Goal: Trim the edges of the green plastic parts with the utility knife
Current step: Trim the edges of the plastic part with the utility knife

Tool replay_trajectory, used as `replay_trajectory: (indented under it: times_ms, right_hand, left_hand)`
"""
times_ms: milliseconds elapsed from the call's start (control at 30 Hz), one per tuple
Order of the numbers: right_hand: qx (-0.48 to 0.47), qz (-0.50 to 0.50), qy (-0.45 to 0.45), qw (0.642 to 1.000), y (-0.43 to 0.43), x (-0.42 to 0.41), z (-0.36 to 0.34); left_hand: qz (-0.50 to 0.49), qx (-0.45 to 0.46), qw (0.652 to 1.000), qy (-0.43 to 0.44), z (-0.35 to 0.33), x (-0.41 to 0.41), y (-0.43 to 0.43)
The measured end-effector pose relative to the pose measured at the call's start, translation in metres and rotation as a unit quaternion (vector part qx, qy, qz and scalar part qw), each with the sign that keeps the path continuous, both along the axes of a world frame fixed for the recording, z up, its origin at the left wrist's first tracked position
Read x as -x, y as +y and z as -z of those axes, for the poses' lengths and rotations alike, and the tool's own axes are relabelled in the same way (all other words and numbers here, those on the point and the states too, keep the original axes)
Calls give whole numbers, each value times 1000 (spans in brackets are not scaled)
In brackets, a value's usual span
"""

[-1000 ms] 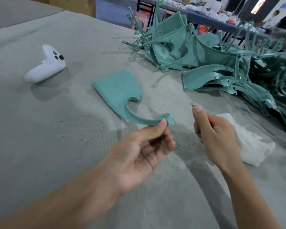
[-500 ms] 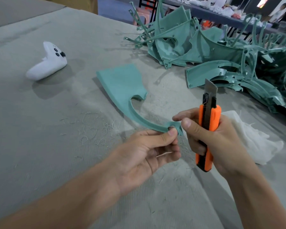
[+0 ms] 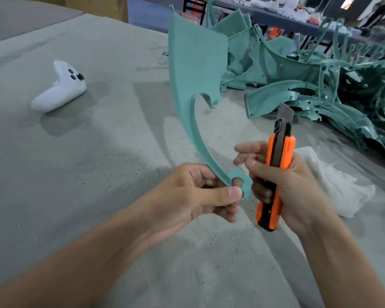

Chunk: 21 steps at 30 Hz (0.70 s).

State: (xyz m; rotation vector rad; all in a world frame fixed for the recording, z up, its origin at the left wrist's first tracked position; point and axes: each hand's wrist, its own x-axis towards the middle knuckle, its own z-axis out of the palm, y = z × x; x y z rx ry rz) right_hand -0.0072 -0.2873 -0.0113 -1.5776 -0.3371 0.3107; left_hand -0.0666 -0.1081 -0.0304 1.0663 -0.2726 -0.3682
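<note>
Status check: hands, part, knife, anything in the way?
Left hand pinches green part by its tab, raised off the table. Right hand grips knife, blade out, pointing up, clear of part. Nothing between them.

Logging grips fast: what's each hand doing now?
Left hand: closed, pinching the green plastic part.
Right hand: closed around the utility knife.

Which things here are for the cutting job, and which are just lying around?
For the job: green plastic part in the left hand; orange utility knife in the right hand; pile of green parts.
Lying about: white game controller; white cloth.
</note>
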Motion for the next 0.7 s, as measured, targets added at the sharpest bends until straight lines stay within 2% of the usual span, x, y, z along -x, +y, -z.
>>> replay_trajectory:
  times_ms: [200, 400, 567, 700]
  right_hand:
    - [41, 14, -53, 998, -1, 4, -6]
    - [55, -25, -84, 995, 7, 9, -4]
    - [24, 28, -85, 996, 9, 10, -1]
    - [-26, 149, 27, 988, 6, 1, 3]
  left_hand:
    - [-35, -13, 998, -56, -2, -3, 7]
    - [-61, 18, 996, -65, -1, -5, 11]
    - [19, 24, 999, -45, 1, -4, 11]
    - [118, 15, 992, -40, 0, 0, 8]
